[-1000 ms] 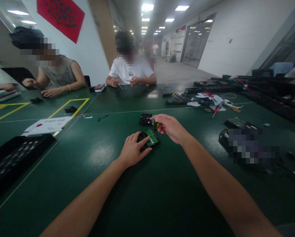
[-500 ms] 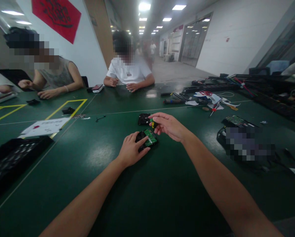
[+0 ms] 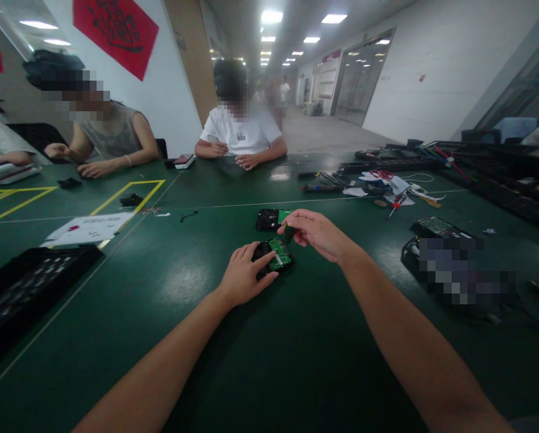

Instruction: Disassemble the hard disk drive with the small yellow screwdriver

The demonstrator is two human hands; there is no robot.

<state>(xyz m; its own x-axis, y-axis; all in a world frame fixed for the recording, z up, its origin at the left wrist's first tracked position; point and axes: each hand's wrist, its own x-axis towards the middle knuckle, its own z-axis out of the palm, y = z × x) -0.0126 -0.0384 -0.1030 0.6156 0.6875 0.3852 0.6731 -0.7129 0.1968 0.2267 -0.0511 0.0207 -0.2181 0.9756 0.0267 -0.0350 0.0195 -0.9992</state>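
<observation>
My left hand (image 3: 243, 273) presses down on a hard drive (image 3: 283, 257), its fingers over the black casing and thumb along the near side. The drive lies with its green circuit board facing up. In my right hand (image 3: 314, 233) is a short black-and-yellow screwdriver (image 3: 289, 232), pinched between thumb and fingers. It stands over the far right edge of the circuit board; its tip is too small to make out. Just behind lies a second hard drive (image 3: 267, 219), black with a green board, partly covered by my right fingers.
A black slotted tray (image 3: 35, 288) and a paper sheet (image 3: 89, 228) lie at left. On the right are a circuit board (image 3: 440, 227), a dark blurred bundle (image 3: 458, 270), a red-handled screwdriver (image 3: 396, 206) and cables. Two people (image 3: 242, 132) (image 3: 111, 135) sit across the green table (image 3: 269, 361).
My right fingers have closed in around the screwdriver and its handle has turned more upright. My left hand stays on the hard drive. The whole view has shifted slightly.
</observation>
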